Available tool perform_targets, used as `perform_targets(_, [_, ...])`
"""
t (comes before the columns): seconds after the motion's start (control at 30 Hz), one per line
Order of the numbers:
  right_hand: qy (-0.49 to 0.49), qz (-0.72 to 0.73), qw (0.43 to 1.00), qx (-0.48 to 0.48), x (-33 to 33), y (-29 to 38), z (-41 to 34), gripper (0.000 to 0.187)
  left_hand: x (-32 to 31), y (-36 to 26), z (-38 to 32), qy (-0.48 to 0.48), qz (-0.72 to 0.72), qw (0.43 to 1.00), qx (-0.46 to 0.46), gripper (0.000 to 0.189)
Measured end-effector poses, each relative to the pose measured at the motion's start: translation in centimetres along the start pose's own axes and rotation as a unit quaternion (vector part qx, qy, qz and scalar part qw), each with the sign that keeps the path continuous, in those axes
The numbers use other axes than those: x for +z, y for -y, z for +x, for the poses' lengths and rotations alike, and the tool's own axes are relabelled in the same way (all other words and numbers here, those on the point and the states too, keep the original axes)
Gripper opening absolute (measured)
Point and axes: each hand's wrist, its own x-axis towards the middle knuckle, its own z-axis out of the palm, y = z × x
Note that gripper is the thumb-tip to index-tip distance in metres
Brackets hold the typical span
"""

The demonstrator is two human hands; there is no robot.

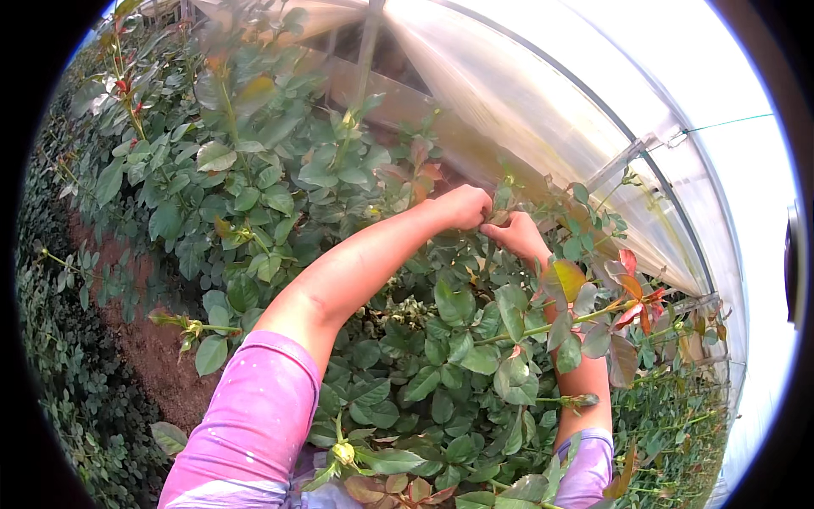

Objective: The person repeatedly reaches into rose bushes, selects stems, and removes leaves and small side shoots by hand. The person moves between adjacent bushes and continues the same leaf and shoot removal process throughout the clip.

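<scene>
Among tall rose bushes, both arms stretch forward and the hands meet at a rose shoot [503, 198] with small green leaves. My left hand [467, 207] has its fingers curled in around the shoot. Just beside and slightly below it, my right hand [519, 235] pinches at the same shoot with thumb and fingers. The stem between the fingers is mostly hidden. A stem with reddish young leaves [629, 296] crosses in front of my right forearm. Lower down, a closed rose bud [582, 400] lies across that forearm, and a pale green bud [343, 452] stands near my body.
Clear plastic sheeting [509, 114] forms the greenhouse wall ahead and to the right, with a curved frame tube [674, 191] along it. An upright post [369, 57] stands at the back. A bare soil path [159, 369] runs at left, with more rose bushes [76, 382] beyond.
</scene>
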Motion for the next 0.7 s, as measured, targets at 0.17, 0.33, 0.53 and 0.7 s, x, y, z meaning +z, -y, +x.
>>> perform_targets(0.17, [-0.026, -0.016, 1.000, 0.001, 1.3, -2.2, 0.2, 0.023, -0.5, -0.5, -1.0, -0.003, -0.061, 0.998, 0.013, 0.029])
perform_targets(0.33, [0.046, 0.326, 0.927, 0.179, 1.6, -2.3, -1.1, 0.005, -1.2, -0.6, -3.5, 0.004, -0.083, 0.996, 0.016, 0.031])
perform_targets(0.53, [-0.254, 0.357, 0.898, -0.027, -0.7, 0.1, -6.0, 0.014, -1.5, -1.8, -5.7, 0.048, -0.158, 0.985, -0.041, 0.034])
perform_targets(0.7, [-0.110, 0.250, 0.956, -0.106, -1.7, 8.0, -8.8, 0.020, -1.0, 0.4, -6.7, 0.080, -0.294, 0.948, -0.092, 0.023])
